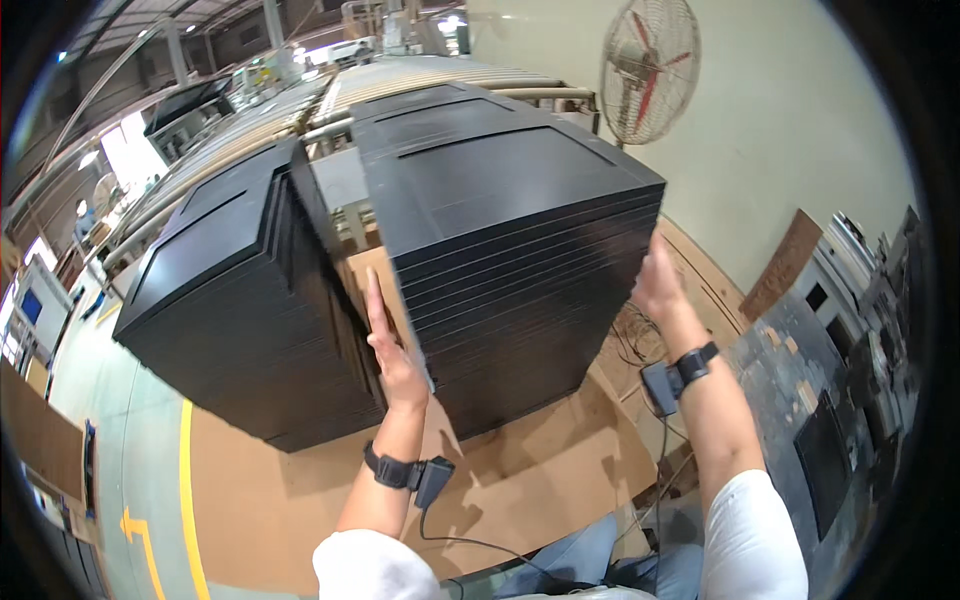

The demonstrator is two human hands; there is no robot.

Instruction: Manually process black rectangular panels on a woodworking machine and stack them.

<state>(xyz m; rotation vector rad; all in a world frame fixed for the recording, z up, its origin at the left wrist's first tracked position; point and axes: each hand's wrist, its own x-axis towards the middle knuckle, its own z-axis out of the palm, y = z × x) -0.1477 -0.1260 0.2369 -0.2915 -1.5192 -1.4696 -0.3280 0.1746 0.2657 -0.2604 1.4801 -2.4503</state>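
In front of me rises a tall stack of black cabinet door panels (520, 290), its top one showing a recessed panel. My left hand (392, 350) lies along the stack's left side, fingers stretched out and pointing away from me. At the right side, my right hand (658, 282) rests flat by the corner below the top panels; its fingertips are partly hidden by the stack. Neither hand is wrapped round a panel. A second stack of black panels (230, 340) stands left of my left hand, with a brown cardboard strip (375, 262) in the gap between the stacks.
Brown sheet board (290, 520) lies beneath both stacks. Behind them runs a roller conveyor (440, 70). A caged fan (650, 70) stands by the right wall, and a dark work surface (790, 370) with scraps is at right. A yellow floor line (190, 500) runs at left.
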